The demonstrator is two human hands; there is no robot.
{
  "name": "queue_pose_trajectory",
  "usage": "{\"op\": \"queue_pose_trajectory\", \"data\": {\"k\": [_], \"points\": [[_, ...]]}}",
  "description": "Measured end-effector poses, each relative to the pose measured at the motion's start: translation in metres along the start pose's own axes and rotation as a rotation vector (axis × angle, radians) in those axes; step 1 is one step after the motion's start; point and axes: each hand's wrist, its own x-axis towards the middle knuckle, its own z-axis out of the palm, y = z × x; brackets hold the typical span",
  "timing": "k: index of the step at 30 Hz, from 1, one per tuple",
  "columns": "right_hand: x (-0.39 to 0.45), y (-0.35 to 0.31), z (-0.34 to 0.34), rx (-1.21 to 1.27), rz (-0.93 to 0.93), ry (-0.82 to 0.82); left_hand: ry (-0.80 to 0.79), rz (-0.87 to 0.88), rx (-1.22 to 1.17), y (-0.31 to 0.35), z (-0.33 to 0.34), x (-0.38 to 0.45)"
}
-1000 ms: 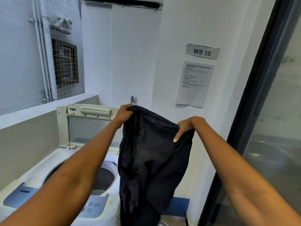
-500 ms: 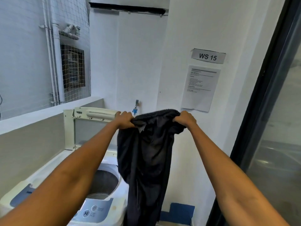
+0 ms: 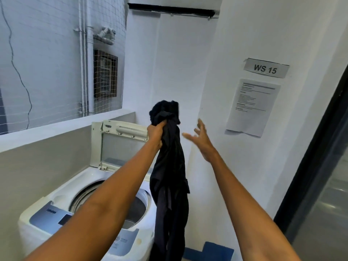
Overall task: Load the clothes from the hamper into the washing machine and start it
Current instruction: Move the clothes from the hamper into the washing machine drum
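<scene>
Loading step in hand; left hand fists bunched dark garment, hanging just right of washing machine drum (lid up); right hand spread, empty; next: swing garment over drum, release.

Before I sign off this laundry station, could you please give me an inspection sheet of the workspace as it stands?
Surface: washing machine top, white, lid raised upright.
Job's things: dark garment hanging beside the open drum, not in it; hamper nothing seen.
Clutter: nothing seen.
Hands: left hand grips the garment's bunched top; right hand open, fingers spread, apart from it.
Cables: thin dark wire on the outside wall.
Surroundings: WS 15 sign, printed notice, netted opening, pipes.
</scene>
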Motion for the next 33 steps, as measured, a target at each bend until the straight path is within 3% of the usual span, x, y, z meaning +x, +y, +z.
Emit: {"op": "queue_pose_trajectory", "data": {"k": [2,4,8,11,15,19,24,27,30,33], "points": [[-0.013,0.029,0.029,-0.139,0.02,-0.152,0.083,-0.006,-0.098,0.007,0.004,0.006],[-0.023,0.057,0.061,-0.111,0.004,-0.213,0.109,0.022,-0.107,0.016,0.01,0.006],[-0.047,0.116,0.112,-0.158,0.26,-0.299,0.182,0.047,-0.168,0.042,0.009,0.01],[-0.058,0.153,0.144,-0.135,0.446,-0.222,0.222,0.05,-0.213,0.063,-0.014,0.021],[-0.037,0.141,0.176,-0.285,0.479,-0.155,0.344,0.036,-0.128,0.07,-0.072,0.044],[0.021,0.077,0.192,0.155,0.4,0.044,0.384,-0.082,0.146,0.048,-0.145,0.08],[0.104,-0.006,0.207,0.735,0.399,0.3,0.268,-0.312,0.315,0.034,-0.215,0.106],[0.135,-0.049,0.217,1.073,0.304,0.478,0.071,-0.453,0.43,0.043,-0.231,0.118],[0.152,-0.068,0.233,1.061,0.193,0.622,-0.071,-0.516,0.554,0.052,-0.234,0.132],[0.153,-0.055,0.256,0.938,0.141,0.579,-0.17,-0.588,0.753,0.044,-0.244,0.149]]}}
